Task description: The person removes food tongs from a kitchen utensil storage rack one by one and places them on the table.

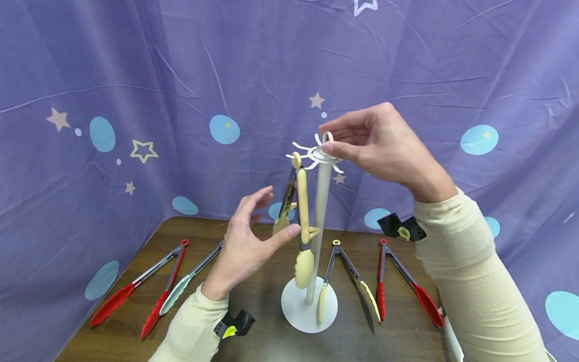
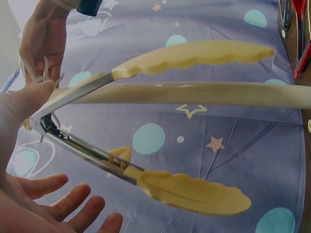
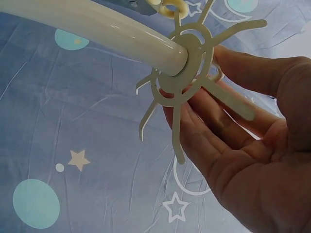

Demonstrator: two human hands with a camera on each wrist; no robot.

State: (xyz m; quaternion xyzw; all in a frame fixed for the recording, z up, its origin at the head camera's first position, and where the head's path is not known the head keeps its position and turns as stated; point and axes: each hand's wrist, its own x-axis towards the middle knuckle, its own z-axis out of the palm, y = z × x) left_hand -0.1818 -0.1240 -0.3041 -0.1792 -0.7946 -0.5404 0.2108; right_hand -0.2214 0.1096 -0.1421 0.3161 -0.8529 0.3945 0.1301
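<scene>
A white rack [image 1: 322, 196] stands upright on a round base, with curved hooks [image 3: 178, 136] radiating from its top. My right hand [image 1: 384, 146] pinches the loop at the top of the rack between thumb and fingers. Pale yellow tongs [image 1: 303, 201] hang by their ring from a hook on the left side, their arms spread apart and scalloped heads [image 2: 194, 194] pointing down. Beside them is my left hand [image 1: 246, 246], fingers spread and thumb out, with the thumb tip overlapping the near arm of the tongs in the head view.
On the brown table [image 1: 362, 347] lie red tongs [image 1: 113, 304] and mint tongs [image 1: 176, 294] at left. Right of the base are another pair of yellow tongs [image 1: 370, 299] and more red tongs [image 1: 427, 304]. A purple patterned curtain [image 1: 271, 60] hangs behind.
</scene>
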